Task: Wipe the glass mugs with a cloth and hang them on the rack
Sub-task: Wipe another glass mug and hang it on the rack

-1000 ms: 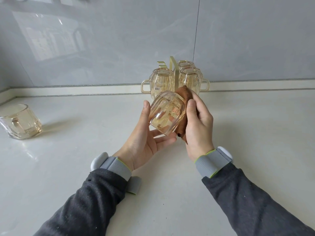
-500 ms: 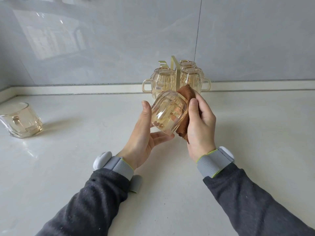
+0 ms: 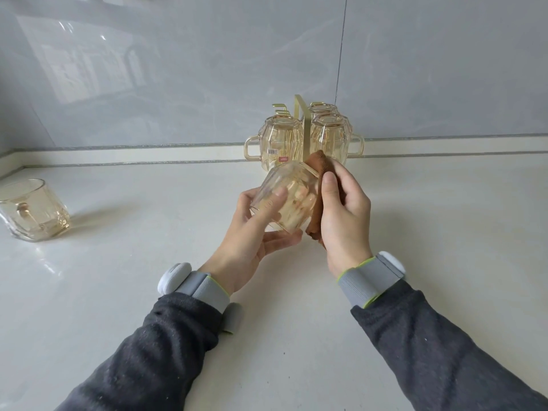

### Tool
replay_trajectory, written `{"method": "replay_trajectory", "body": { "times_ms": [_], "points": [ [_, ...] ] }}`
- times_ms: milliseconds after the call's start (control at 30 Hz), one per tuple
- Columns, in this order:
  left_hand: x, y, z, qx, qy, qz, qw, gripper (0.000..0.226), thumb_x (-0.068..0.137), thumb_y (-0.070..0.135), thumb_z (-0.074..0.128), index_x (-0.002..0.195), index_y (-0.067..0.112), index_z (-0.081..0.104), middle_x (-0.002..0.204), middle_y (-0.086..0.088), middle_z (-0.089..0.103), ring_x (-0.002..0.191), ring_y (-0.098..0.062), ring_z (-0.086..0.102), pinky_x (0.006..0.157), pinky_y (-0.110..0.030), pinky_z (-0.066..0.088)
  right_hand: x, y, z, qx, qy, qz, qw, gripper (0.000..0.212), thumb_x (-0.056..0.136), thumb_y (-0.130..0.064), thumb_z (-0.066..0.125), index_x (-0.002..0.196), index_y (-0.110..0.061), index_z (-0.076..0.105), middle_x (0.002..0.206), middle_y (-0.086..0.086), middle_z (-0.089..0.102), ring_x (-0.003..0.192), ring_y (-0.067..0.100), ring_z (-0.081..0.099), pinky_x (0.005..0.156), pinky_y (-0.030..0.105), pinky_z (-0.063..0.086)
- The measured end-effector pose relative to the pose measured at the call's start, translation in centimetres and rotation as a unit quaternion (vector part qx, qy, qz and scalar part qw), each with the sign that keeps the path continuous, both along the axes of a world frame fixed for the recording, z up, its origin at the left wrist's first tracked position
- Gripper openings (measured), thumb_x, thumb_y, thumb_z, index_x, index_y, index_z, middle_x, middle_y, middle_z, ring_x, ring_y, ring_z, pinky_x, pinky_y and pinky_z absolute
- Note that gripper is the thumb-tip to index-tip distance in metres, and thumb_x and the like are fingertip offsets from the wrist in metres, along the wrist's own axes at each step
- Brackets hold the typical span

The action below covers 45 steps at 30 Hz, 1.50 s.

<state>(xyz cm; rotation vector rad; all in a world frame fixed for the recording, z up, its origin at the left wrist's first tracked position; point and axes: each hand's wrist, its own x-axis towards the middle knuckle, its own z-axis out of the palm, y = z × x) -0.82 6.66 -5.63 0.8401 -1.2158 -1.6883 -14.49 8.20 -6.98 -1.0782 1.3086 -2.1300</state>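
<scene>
An amber glass mug is held tilted above the counter, its base toward me. My left hand grips it, thumb across the near side and fingers underneath. My right hand presses a brown cloth against the mug's right side, thumb on top of the cloth. Behind them a gold rack stands by the wall with three mugs hanging upside down on it; the front left mug carries a red label. Another mug stands upright at the far left.
The white counter runs back to a raised ledge under the grey tiled wall. Bare hooks show at the rack's upper left. Both wrists wear grey bands with white sensors.
The mug has turned in my hands. My left thumb has slid from the mug's left edge across its near side. The cloth stays pressed on the right.
</scene>
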Motion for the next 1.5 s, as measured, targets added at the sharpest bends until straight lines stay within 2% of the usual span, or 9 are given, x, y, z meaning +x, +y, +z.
{"method": "replay_trajectory", "body": {
  "times_ms": [167,367,533,733,900,1100,1200,1333,1500],
  "points": [
    [0.2,0.0,0.6,0.145,0.056,-0.038,0.987,0.056,0.092,0.061,0.064,0.126,0.017,0.060,0.111,-0.017,0.061,0.078,-0.037,0.073,0.072,-0.039,0.067,-0.1,0.5,0.3,-0.010,0.080,-0.017,0.997,0.031,0.102,-0.025,0.052,0.128,-0.022,0.067,0.119,-0.008,0.072,0.116,0.009,0.065,0.105,0.042,0.050],
    [0.3,-0.1,0.4,0.158,0.034,-0.060,0.985,0.062,0.089,0.068,0.061,0.120,0.014,0.060,0.112,-0.024,0.059,0.072,-0.034,0.073,0.060,-0.036,0.064,-0.1,0.9,0.8,-0.024,0.094,-0.005,0.995,0.030,0.106,-0.015,0.050,0.129,-0.024,0.067,0.116,-0.022,0.069,0.118,0.000,0.062,0.105,0.025,0.047],
    [0.2,-0.2,0.4,0.147,0.034,-0.051,0.987,0.055,0.093,0.063,0.060,0.117,0.013,0.059,0.106,-0.022,0.062,0.072,-0.032,0.070,0.063,-0.035,0.064,0.2,1.0,0.1,-0.052,0.218,-0.045,0.973,0.034,0.104,-0.016,0.051,0.135,-0.013,0.063,0.139,-0.007,0.060,0.131,0.001,0.053,0.108,0.016,0.038],
    [0.1,-0.4,0.3,0.121,0.070,-0.005,0.990,0.043,0.096,0.057,0.059,0.109,0.016,0.061,0.083,-0.006,0.062,0.074,-0.023,0.064,0.063,-0.034,0.061,1.3,0.8,-0.6,-0.120,0.452,-0.049,0.883,0.039,0.097,0.008,0.057,0.133,-0.005,0.065,0.147,0.009,0.053,0.144,0.029,0.041,0.119,0.030,0.031],
    [0.6,-0.6,0.3,0.109,0.160,0.008,0.981,0.047,0.099,0.058,0.051,0.088,0.020,0.077,0.083,0.003,0.072,0.072,-0.012,0.071,0.061,-0.024,0.058,2.1,0.8,-1.2,-0.159,0.503,0.031,0.849,0.041,0.092,0.015,0.058,0.125,-0.006,0.071,0.140,0.010,0.061,0.141,0.031,0.046,0.108,0.044,0.048],
    [0.8,-0.8,0.5,0.130,0.174,0.026,0.976,0.049,0.094,0.062,0.057,0.103,0.015,0.070,0.097,-0.008,0.071,0.076,-0.019,0.073,0.069,-0.028,0.063,1.6,0.9,-1.4,-0.158,0.484,-0.016,0.861,0.045,0.090,0.019,0.054,0.125,-0.005,0.070,0.139,0.010,0.062,0.138,0.029,0.051,0.112,0.038,0.044],
    [0.6,-0.7,0.6,0.130,0.144,0.023,0.981,0.050,0.092,0.060,0.062,0.109,0.013,0.059,0.103,-0.015,0.059,0.069,-0.025,0.069,0.064,-0.030,0.062,1.0,0.9,-1.2,-0.133,0.411,-0.037,0.901,0.040,0.095,0.013,0.052,0.130,-0.003,0.067,0.145,0.011,0.056,0.140,0.024,0.049,0.109,0.041,0.048],
    [0.1,-0.5,0.4,0.094,0.056,-0.005,0.994,0.048,0.096,0.058,0.057,0.112,0.013,0.058,0.095,-0.016,0.058,0.064,-0.030,0.067,0.060,-0.033,0.059,0.5,1.2,-0.4,-0.085,0.306,-0.105,0.943,0.033,0.102,-0.006,0.054,0.133,-0.007,0.065,0.140,0.001,0.061,0.130,0.002,0.054,0.107,0.017,0.041],
    [-0.3,-0.1,0.0,0.071,0.002,-0.015,0.997,0.058,0.096,0.056,0.058,0.133,0.013,0.053,0.088,-0.013,0.061,0.062,-0.031,0.068,0.056,-0.033,0.058,-0.1,1.3,0.4,-0.020,0.161,-0.087,0.983,0.032,0.106,-0.015,0.048,0.133,-0.015,0.066,0.122,-0.013,0.068,0.117,-0.005,0.061,0.101,0.019,0.047]
  ]
}}
